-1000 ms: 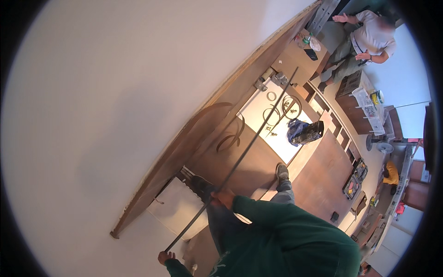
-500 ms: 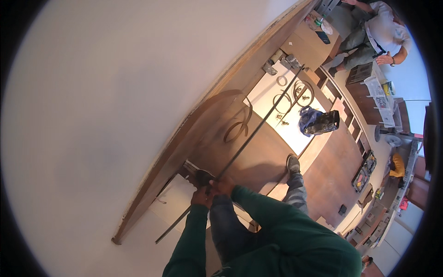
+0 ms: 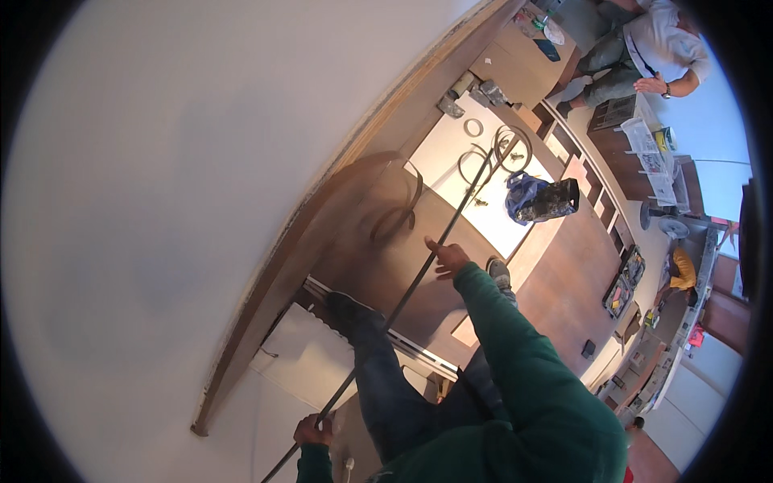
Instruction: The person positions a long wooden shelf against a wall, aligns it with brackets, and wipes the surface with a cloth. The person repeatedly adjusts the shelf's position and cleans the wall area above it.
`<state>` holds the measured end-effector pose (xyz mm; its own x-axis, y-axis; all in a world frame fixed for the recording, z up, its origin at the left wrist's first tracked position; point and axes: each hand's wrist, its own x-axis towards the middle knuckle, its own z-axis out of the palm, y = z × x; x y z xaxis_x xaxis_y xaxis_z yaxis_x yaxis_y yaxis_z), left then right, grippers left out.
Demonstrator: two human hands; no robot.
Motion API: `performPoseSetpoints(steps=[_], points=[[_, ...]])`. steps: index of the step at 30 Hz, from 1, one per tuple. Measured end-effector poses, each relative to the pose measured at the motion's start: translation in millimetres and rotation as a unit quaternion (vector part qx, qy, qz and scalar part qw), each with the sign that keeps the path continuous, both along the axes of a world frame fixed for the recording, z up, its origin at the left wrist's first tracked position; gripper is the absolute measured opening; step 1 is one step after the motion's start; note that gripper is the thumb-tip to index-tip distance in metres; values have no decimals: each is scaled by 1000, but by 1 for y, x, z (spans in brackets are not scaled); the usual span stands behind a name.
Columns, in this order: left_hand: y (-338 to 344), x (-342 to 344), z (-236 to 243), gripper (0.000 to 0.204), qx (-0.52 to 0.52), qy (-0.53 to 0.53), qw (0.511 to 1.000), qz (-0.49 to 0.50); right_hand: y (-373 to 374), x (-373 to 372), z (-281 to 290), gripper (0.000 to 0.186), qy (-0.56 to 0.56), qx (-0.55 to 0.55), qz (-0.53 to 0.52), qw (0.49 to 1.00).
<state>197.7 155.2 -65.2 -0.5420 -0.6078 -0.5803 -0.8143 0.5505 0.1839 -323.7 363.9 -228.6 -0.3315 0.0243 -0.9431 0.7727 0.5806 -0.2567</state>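
A long, thin dark rod [image 3: 410, 292] slants from the white board down past my legs to the lower edge. Low down, my left hand [image 3: 312, 431] is closed around it. Farther up, my right hand [image 3: 448, 259] is beside the rod with fingers stretched and apart; whether a fingertip touches it I cannot tell. The rod's far end lies over coiled brown strips [image 3: 513, 150] on the white board [image 3: 444, 136]. Beside these coils is a blue and black bag [image 3: 543, 199].
A large pale curved panel [image 3: 177, 209] with a rough wooden edge [image 3: 302, 213] fills the left. A loose curled strip [image 3: 394, 224] lies near it. On the right are an open tool case [image 3: 624, 282] and white crates [image 3: 651, 165]. A person [image 3: 656, 48] is at the upper right.
My hands, close together before, are now far apart along the rod. The left has moved down toward me, the right up and away. The rod has slid toward the lower left.
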Motion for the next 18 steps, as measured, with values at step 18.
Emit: performPoseSetpoints(steps=[18], points=[[-10,-64,177,21,-144,135,979,-47,85,13,-192,31,561,-177,686,428]])
